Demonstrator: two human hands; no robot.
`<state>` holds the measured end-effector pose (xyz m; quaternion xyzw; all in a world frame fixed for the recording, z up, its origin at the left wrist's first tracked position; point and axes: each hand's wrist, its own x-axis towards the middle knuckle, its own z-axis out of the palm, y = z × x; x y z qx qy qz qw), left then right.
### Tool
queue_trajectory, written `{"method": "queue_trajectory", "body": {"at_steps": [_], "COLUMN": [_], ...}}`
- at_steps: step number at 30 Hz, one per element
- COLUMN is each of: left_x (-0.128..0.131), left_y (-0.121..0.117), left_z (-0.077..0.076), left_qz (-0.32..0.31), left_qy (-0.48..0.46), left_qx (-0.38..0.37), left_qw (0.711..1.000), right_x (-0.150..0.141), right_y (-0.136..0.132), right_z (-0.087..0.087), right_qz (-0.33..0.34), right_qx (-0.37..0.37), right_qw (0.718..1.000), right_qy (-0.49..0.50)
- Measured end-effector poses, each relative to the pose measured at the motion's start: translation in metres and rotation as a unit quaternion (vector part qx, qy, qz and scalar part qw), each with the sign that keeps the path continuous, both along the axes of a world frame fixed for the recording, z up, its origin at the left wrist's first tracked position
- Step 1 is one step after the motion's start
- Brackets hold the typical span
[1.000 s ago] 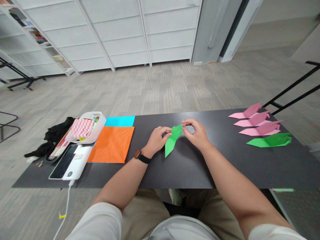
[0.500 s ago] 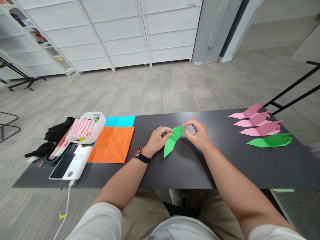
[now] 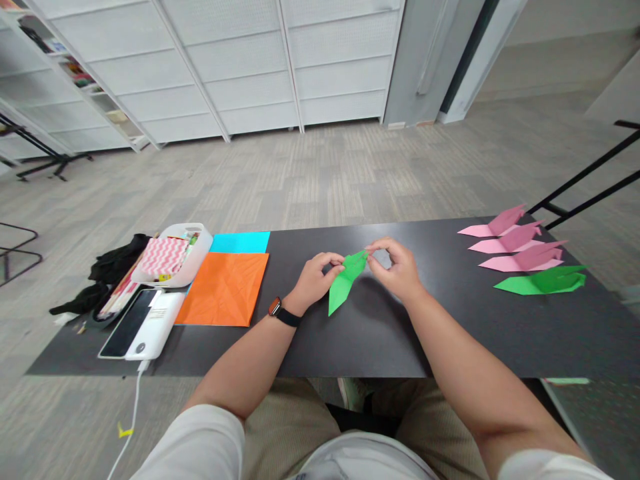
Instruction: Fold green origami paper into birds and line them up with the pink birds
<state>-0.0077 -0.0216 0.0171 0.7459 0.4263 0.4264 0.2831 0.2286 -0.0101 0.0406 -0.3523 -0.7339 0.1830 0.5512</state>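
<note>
A green folded-paper bird (image 3: 345,281) is held above the dark table, its long pointed end angled down toward me. My left hand (image 3: 317,277), with a black watch on the wrist, pinches its left side between thumb and fingers. The thumb and index finger of my right hand (image 3: 397,270) close on its upper right tip. At the table's right end stand a finished-looking green paper bird (image 3: 543,281) and three pink paper birds (image 3: 525,257) in a row.
On the left lie orange paper (image 3: 225,293) and blue paper (image 3: 243,242). Beside them are a white basket (image 3: 203,257) with a pink zigzag packet, a phone (image 3: 127,323), a white power bank (image 3: 154,327) with a cable, and black cloth (image 3: 120,259). The dark table (image 3: 345,350) is narrow.
</note>
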Motion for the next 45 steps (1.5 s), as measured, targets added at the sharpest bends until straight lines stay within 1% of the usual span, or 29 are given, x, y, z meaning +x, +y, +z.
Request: {"method": "queue_trajectory", "body": {"at_steps": [8,13,19,24,28,33,40,45], "left_x": [0.0012,0.0011,-0.0001,0.0002,0.0003,-0.0006,-0.001,-0.0007], "left_y": [-0.0005,-0.0002,0.0004,-0.001,-0.0011,-0.0007,-0.0005,-0.0018], "left_z": [0.0003,-0.0009,-0.0018,0.0014,0.0034,0.0019,0.0001,0.0016], "left_qz": [-0.002,-0.001,0.02,0.029,0.027,0.017,0.019,0.023], "left_qy": [-0.02,-0.024,-0.021,-0.012,-0.002,0.001,-0.001,0.022], "left_qx": [-0.012,-0.024,-0.007,-0.004,-0.002,-0.003,0.01,0.037], "left_qw": [1.0,0.999,1.0,0.999,1.0,1.0,1.0,0.999], "right_x": [0.0007,0.0006,0.0018,0.0027,0.0028,0.0037,0.0026,-0.0002], "right_y": [0.0,-0.0009,-0.0021,-0.0019,-0.0005,0.0006,-0.0009,0.0004], "right_z": [-0.0035,-0.0009,0.0045,0.0058,0.0039,0.0015,0.0042,0.0034], "right_qz": [0.005,0.006,0.002,-0.008,-0.026,-0.038,0.001,-0.014], "right_qx": [-0.003,-0.007,0.031,0.041,0.055,0.068,0.032,0.023], "right_qw": [1.0,1.0,0.999,0.997,0.995,0.994,0.997,0.999], "right_qy": [0.008,0.001,-0.032,-0.067,-0.076,-0.071,-0.066,-0.047]}}
